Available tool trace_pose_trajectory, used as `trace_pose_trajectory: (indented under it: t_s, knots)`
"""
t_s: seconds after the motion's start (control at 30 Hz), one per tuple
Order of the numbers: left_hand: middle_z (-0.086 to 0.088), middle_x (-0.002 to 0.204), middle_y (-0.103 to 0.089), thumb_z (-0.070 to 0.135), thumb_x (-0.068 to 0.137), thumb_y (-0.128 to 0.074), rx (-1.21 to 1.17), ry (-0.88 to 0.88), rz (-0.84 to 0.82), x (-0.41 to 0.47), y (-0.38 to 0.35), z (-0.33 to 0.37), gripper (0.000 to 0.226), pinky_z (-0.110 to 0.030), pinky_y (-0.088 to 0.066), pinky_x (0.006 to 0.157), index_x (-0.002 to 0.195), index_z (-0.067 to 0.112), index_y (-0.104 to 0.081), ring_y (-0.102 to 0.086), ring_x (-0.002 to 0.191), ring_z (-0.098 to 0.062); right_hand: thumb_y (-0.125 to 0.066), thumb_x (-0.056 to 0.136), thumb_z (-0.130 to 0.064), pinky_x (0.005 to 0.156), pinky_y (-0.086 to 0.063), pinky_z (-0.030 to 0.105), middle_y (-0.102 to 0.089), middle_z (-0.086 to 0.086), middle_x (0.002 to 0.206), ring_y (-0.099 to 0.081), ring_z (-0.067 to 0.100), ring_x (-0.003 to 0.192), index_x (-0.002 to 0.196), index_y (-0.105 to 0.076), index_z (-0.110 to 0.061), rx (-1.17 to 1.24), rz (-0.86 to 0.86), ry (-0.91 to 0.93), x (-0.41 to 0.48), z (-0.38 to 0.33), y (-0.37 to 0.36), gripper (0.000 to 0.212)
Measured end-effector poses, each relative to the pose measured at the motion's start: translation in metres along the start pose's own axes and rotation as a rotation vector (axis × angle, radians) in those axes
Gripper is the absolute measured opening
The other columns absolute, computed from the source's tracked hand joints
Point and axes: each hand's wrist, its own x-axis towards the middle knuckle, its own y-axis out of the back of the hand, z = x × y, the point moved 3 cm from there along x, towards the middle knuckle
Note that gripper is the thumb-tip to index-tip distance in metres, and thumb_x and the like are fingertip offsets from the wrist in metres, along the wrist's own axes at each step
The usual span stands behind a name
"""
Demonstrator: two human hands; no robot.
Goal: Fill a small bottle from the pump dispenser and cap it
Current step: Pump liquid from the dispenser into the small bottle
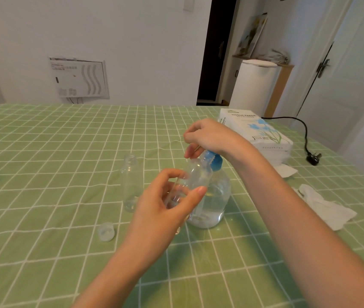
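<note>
My left hand (167, 203) grips a small clear bottle (195, 176), tilted, its mouth up by the blue pump head (213, 160) of the clear dispenser (215, 196). My right hand (207, 136) rests on top of the pump head, fingers curled down over the spout. A second small clear bottle (131, 183) stands upright and uncapped to the left. A clear cap (106, 231) lies on the cloth in front of it.
The table has a green checked cloth (43, 174). A tissue paper pack (258, 132) sits at the back right, crumpled white tissues (323, 205) lie at the right, and a black cable with plug (312, 156) lies beyond them.
</note>
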Motion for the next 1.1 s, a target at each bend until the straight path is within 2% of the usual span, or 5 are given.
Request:
trace_pose_trajectory:
  t_s: [0.47, 0.6, 0.73, 0.93, 1.1]
  knots:
    - [-0.004, 0.080, -0.068, 0.048, 0.059, -0.068, 0.010, -0.028, 0.000, 0.000, 0.000, 0.004, 0.045, -0.015, -0.049, 0.052, 0.097, 0.027, -0.061, -0.067, 0.074, -0.025, -0.051, 0.090, -0.020, 0.095, -0.050, 0.046, -0.073, 0.004, 0.076, -0.066, 0.032, 0.103, 0.114, -0.058, -0.004, -0.030, 0.037, 0.043, -0.002, -0.009, 0.010, 0.031]
    - [-0.005, 0.080, -0.069, 0.050, 0.059, -0.068, 0.019, -0.029, -0.001, 0.000, -0.001, 0.004, 0.045, -0.015, -0.049, 0.053, 0.097, 0.027, -0.061, -0.067, 0.072, -0.023, -0.050, 0.090, -0.018, 0.097, -0.048, 0.049, -0.071, 0.003, 0.069, -0.064, 0.038, 0.104, 0.121, -0.055, 0.001, -0.025, -0.002, 0.014, -0.002, -0.007, 0.005, 0.036]
    - [0.002, 0.070, -0.067, 0.052, 0.059, -0.068, 0.016, -0.008, -0.007, -0.001, 0.001, 0.000, 0.044, -0.016, -0.045, 0.047, 0.095, 0.028, -0.061, -0.060, 0.055, -0.009, -0.050, 0.090, -0.016, 0.097, -0.046, 0.053, -0.071, 0.003, 0.070, -0.062, 0.038, 0.079, 0.123, -0.055, 0.003, -0.043, -0.020, -0.006, -0.002, -0.002, 0.000, 0.038]
    - [0.004, 0.070, -0.067, 0.054, 0.058, -0.068, 0.021, 0.002, -0.018, -0.001, 0.002, -0.002, 0.044, -0.019, -0.047, 0.047, 0.095, 0.029, -0.062, -0.059, 0.055, -0.007, -0.052, 0.090, -0.019, 0.095, -0.048, 0.055, -0.075, 0.012, 0.087, -0.061, 0.044, 0.107, 0.123, -0.055, 0.002, -0.021, -0.007, -0.003, -0.002, 0.000, -0.002, 0.039]
    - [0.005, 0.070, -0.068, 0.049, 0.060, -0.069, -0.016, 0.000, -0.016, 0.002, 0.001, 0.003, 0.040, -0.017, -0.047, 0.047, 0.094, 0.028, -0.062, -0.063, 0.060, -0.012, -0.050, 0.089, -0.020, 0.091, -0.051, 0.043, -0.074, 0.007, 0.079, -0.066, 0.034, 0.102, 0.123, -0.056, 0.002, -0.035, 0.082, 0.043, -0.004, -0.010, 0.009, 0.041]
